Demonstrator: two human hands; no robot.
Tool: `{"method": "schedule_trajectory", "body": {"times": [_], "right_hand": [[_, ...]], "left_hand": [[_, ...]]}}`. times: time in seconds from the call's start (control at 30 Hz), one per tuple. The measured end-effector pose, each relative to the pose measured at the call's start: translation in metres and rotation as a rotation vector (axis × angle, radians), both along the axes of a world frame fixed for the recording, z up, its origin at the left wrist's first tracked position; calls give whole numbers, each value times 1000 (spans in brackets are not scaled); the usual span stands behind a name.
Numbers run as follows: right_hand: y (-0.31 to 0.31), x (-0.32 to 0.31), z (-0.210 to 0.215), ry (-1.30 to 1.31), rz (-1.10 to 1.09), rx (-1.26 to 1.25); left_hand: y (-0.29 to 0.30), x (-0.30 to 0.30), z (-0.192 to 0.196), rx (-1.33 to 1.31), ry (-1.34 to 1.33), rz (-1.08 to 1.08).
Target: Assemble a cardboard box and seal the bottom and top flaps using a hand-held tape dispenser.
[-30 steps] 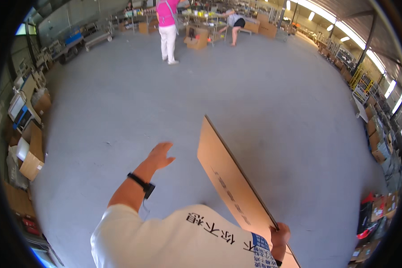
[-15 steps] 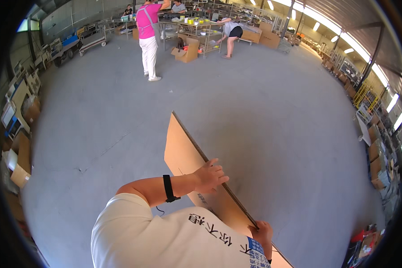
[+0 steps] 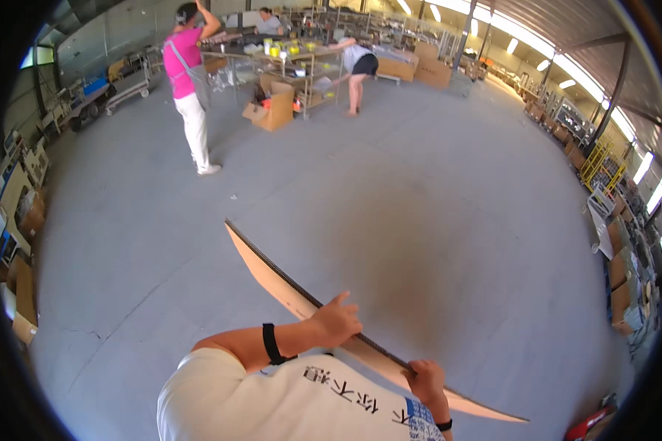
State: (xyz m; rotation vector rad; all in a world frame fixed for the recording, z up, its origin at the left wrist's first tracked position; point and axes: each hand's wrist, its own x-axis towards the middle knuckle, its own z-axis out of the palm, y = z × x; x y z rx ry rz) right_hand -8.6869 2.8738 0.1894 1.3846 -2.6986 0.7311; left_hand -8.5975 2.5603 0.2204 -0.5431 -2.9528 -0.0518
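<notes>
I hold a large brown cardboard sheet (image 3: 267, 278) on edge in front of my body, its dark corrugated top edge running from the centre-left down to the lower right. Across that edge lies my left hand (image 3: 335, 322), closed over it, with one finger sticking up. Farther right along the same edge, my right hand (image 3: 425, 380) grips the sheet with curled fingers. My left forearm and shirt hide part of the sheet's face. Black bands circle both wrists.
Ahead stands a person in a pink top (image 3: 184, 62); another bends beside a metal rack table (image 3: 307, 73). An open cardboard box (image 3: 278, 109) sits on the floor. Carts (image 3: 131, 90) and boxes line the left; boxes and a yellow frame (image 3: 603, 163) line the right.
The sheet has swung: its far end is now lower and farther left, and its right end shows. Both hands stay on its edge. The background has shifted left and down.
</notes>
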Motion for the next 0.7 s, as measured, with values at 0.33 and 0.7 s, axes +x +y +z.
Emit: {"method": "schedule_trajectory", "body": {"times": [0.33,0.7], "right_hand": [[8,-331,9,202,-696,183],[-34,-746,-25,128,-626,44]], "left_hand": [[-104,-331,19,87,152,68],[-235,-662,72,-34,29,198]]}}
